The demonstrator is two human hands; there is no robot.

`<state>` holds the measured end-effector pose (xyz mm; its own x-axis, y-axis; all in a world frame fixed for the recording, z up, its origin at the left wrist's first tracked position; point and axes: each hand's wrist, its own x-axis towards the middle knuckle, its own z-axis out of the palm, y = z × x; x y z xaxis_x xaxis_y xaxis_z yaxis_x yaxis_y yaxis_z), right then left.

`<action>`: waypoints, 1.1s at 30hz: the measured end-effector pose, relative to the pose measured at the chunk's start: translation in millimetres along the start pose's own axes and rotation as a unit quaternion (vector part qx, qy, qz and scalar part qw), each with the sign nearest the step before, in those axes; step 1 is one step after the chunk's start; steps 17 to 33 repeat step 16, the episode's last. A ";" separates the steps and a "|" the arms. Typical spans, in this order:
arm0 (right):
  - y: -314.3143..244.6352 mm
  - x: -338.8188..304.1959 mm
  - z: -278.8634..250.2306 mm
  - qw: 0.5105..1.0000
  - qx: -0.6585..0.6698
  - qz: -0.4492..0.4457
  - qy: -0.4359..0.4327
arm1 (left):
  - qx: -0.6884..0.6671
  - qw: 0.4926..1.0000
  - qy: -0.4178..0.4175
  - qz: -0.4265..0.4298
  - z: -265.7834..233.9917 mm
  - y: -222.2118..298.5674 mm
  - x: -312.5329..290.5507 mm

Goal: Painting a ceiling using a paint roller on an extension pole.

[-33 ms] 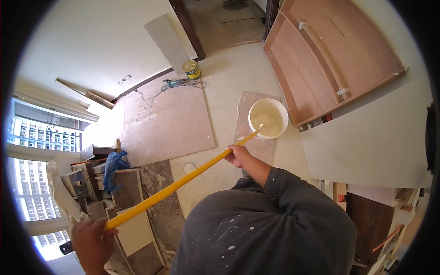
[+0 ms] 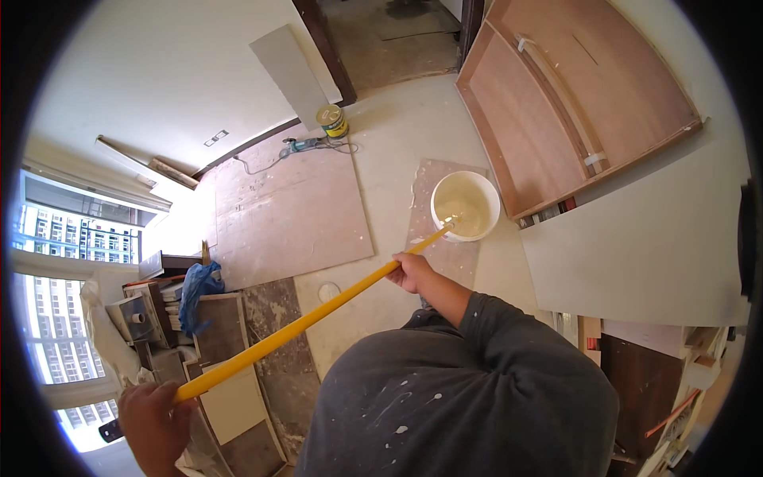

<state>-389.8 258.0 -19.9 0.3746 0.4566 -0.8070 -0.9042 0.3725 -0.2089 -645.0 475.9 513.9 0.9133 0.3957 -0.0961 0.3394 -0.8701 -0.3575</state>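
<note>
A long yellow pole (image 2: 298, 326) runs slantwise from the lower left to the middle. Close to its black butt end (image 2: 110, 432), my left hand (image 2: 156, 425) is wrapped round it. Farther along, my right hand (image 2: 409, 273) is closed on the same pole near its far part. The pole's tip reaches over the near rim into a round white bucket (image 2: 486, 191). Pale cream liquid (image 2: 470, 213) lies inside the bucket; whatever is fixed to the tip is mostly hidden there. Under the bucket is a stained board (image 2: 433, 171) on the floor.
A large pinkish board (image 2: 294, 215) covers the floor at left, with a corded power tool (image 2: 302, 145) and a yellow-green can (image 2: 332, 121) at its far edge. Wooden panels (image 2: 548, 111) lean at right. Scrap frames and a blue bag (image 2: 199, 294) crowd the left side. A doorway (image 2: 393, 48) lies ahead.
My left hand and the pole's butt end have shifted slightly to the left. My right hand has moved very slightly the same way; the bucket stays put.
</note>
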 end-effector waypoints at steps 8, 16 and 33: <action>9.6 5.2 -0.8 0.999 -0.034 0.009 0.037 | -0.046 0.999 0.001 -0.017 47.6 -13.0 -28.6; 77.7 -62.0 34.3 0.996 -0.078 0.048 -0.006 | -0.148 0.962 -0.131 -0.190 75.0 -118.4 -131.9; 77.7 -62.0 34.3 0.996 -0.078 0.048 -0.006 | -0.148 0.962 -0.131 -0.190 75.0 -118.4 -131.9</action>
